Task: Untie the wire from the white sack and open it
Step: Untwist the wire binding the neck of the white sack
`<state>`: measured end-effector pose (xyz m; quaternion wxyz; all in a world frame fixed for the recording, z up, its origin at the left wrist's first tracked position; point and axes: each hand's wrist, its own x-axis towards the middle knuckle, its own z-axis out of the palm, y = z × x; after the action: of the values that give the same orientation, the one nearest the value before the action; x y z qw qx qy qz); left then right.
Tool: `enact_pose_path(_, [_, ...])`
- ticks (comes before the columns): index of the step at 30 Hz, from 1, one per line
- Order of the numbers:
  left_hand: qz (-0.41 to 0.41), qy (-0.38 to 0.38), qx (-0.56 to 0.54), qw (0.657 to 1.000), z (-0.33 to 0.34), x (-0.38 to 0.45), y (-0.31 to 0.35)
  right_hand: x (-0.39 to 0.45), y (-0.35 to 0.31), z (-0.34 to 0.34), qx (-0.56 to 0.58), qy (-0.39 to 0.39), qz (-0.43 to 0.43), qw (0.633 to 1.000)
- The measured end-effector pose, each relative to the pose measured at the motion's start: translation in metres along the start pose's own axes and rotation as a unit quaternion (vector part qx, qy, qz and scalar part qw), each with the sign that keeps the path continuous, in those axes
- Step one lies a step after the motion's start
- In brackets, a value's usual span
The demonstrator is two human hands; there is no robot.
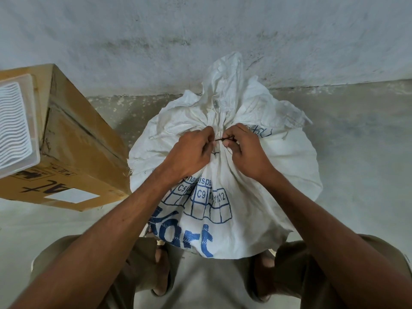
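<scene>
A full white woven sack [278,166] with blue print stands on the floor between my feet, its neck gathered and bunched upward toward the wall. A thin dark wire [223,139] is wound around that neck. My left hand [191,150] pinches one end of the wire from the left. From the right, my right hand [243,148] pinches the other end with curled fingers. The part of the wire behind the neck is hidden by folds of sack cloth.
A large cardboard box [73,148] stands at the left, close to the sack, with a white plastic tray [15,123] on top. A grey stained wall [156,41] rises just behind the sack. Bare concrete floor [361,141] stretches to the right.
</scene>
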<state>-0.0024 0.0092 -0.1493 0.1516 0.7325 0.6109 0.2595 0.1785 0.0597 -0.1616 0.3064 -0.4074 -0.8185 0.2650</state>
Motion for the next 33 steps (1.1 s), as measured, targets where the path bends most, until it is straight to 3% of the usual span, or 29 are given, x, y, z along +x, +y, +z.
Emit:
enact_pose_path(8, [-0.029, 0.029, 0.072, 0.997, 0.003, -0.003, 0.005, 0.000, -0.005, -0.001, 0.016, 0.015, 0.014, 1.000])
enact_pose_path(11, [-0.033, 0.028, 0.051, 0.998, 0.003, -0.003, 0.006, 0.000, -0.005, 0.000, 0.031, 0.016, 0.028, 0.999])
enact_pose_path(14, [-0.100, 0.005, 0.002, 0.995, 0.000, 0.000, 0.005, 0.000, -0.005, 0.000, 0.052, 0.016, 0.052, 0.997])
enact_pose_path(17, [-0.149, 0.034, -0.005, 0.988, -0.003, 0.000, 0.009, 0.000, -0.005, 0.000, 0.050, 0.012, 0.050, 0.997])
enact_pose_path(20, [-0.090, 0.090, 0.047, 0.991, -0.005, -0.003, 0.018, 0.001, -0.006, -0.001, 0.045, 0.017, 0.041, 0.998])
enact_pose_path(23, [-0.012, 0.084, 0.064, 0.994, -0.003, -0.004, 0.020, 0.002, -0.009, -0.002, 0.060, 0.030, 0.042, 0.997])
enact_pose_path(26, [-0.031, 0.068, 0.102, 0.992, 0.004, -0.002, 0.014, 0.002, -0.013, -0.002, 0.084, 0.045, 0.066, 0.993])
enact_pose_path(30, [-0.094, 0.089, 0.035, 0.991, -0.001, 0.003, 0.016, 0.002, -0.022, -0.004, 0.153, 0.053, 0.096, 0.982])
enact_pose_path(33, [-0.079, 0.123, 0.016, 0.989, -0.003, 0.004, 0.022, 0.002, -0.033, -0.008, 0.209, 0.075, 0.094, 0.971])
